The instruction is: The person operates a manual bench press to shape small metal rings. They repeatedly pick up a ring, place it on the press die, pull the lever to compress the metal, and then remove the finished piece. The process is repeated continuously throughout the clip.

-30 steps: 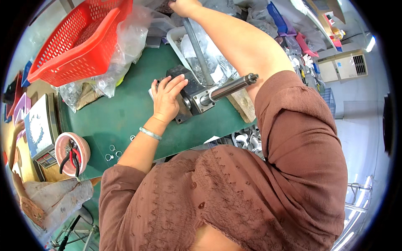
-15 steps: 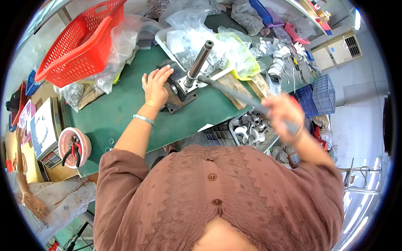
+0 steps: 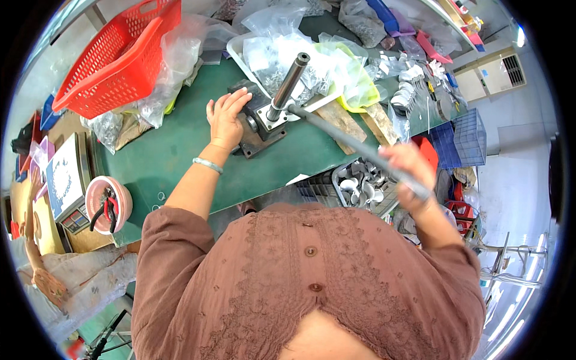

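Right hand [image 3: 414, 168] is wrapped round the grey bar [image 3: 354, 144], left hand [image 3: 225, 123] laid loosely on the black press [image 3: 261, 144] on the green tabletop [image 3: 186, 162]. The bar partly blocks my view of a wooden board [image 3: 342, 121]. A second ago that bar reached toward the back; now it's swung out right. Pink tub [image 3: 125, 203] holds pliers [image 3: 110, 207], white tray [image 3: 237, 60] holds plastic bags [image 3: 270, 51].
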Demonstrator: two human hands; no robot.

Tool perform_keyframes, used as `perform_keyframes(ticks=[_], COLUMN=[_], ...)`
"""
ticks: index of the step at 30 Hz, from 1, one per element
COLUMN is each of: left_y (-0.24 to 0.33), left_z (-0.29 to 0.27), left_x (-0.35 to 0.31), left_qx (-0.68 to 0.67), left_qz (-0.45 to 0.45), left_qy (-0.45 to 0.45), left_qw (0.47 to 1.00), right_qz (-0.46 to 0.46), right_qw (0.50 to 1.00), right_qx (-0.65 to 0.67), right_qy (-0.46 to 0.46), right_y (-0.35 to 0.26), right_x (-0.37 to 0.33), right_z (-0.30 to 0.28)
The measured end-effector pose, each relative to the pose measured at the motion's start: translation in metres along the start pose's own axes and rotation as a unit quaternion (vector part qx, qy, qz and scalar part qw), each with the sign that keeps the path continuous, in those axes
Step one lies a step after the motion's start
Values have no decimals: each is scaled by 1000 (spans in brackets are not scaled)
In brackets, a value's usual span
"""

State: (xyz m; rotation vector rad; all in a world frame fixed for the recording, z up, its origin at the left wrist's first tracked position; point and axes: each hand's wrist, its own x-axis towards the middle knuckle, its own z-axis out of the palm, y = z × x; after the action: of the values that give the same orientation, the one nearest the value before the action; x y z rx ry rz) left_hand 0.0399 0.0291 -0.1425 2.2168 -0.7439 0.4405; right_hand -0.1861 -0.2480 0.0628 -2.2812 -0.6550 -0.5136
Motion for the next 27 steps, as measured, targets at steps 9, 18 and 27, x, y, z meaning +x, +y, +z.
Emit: perform_keyframes(ticks=[9, 18, 27], left_y=[6, 5, 2], left_z=[3, 5, 3], left_x=[-1, -7, -4], left_qx=[-17, -24, -9], left_qz=[5, -6, 0], left_qy=[7, 46, 27], left_qw=[1000, 999, 1000], right_qz=[97, 219, 200], right_qw=[981, 972, 974], right_qx=[-128, -85, -102], right_qy=[106, -8, 3], right_y=[166, 223, 224], right_x=[342, 383, 383], right_z=[94, 167, 168])
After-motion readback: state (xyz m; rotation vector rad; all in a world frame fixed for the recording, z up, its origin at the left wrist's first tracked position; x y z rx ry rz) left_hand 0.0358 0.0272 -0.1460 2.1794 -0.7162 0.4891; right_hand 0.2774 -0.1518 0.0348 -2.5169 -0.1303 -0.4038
